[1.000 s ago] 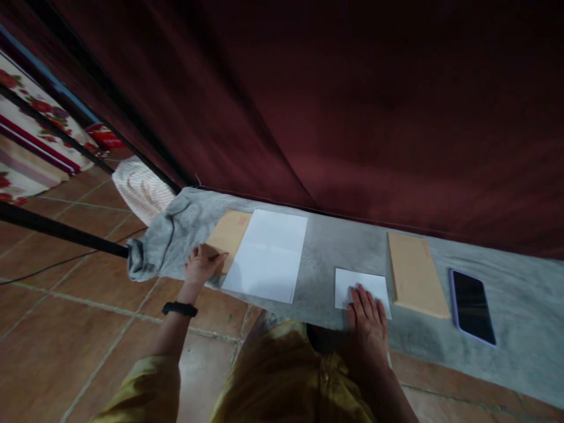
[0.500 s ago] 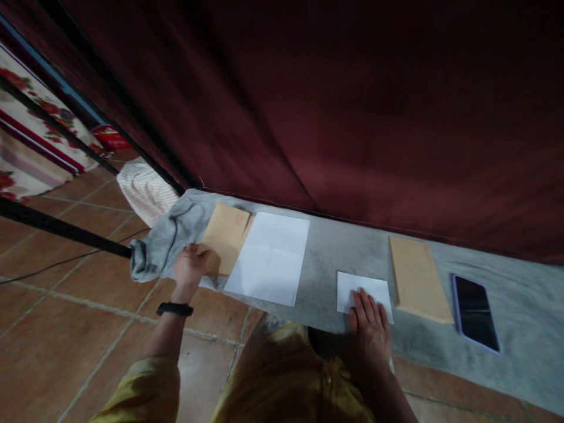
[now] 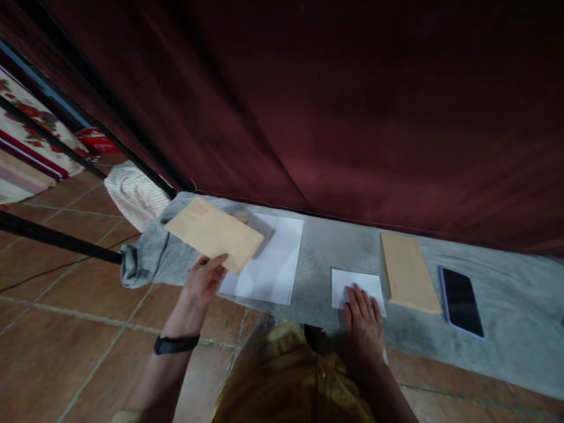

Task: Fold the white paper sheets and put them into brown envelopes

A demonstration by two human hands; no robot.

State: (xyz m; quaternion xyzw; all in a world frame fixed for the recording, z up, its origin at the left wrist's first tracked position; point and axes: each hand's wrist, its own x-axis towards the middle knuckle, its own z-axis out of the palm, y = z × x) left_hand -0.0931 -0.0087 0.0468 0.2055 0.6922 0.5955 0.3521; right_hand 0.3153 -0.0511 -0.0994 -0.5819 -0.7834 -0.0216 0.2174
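Pinched by one corner between thumb and fingers, a tan paper envelope (image 3: 215,232) is held up by my left hand (image 3: 206,279). It hangs tilted above the left part of the bench and hides some of the white paper sheets (image 3: 277,264) beneath. A sliver of more tan paper shows behind it. My right hand (image 3: 365,323) lies flat, fingers stretched, on a small white folded paper (image 3: 352,282). Just right of that hand lies a stack of tan envelopes (image 3: 412,273).
A grey cloth (image 3: 321,247) covers the narrow bench. Farther right lies a phone (image 3: 462,301) with a dark screen. A dark red curtain (image 3: 352,129) hangs along the back edge. Black metal bars (image 3: 57,236) and a striped cloth (image 3: 136,194) are at the left.
My left hand has lifted an envelope from the left pile and turned it, bringing it rightward over the white sheets. My right hand stays on the small paper. The view has shifted slightly.
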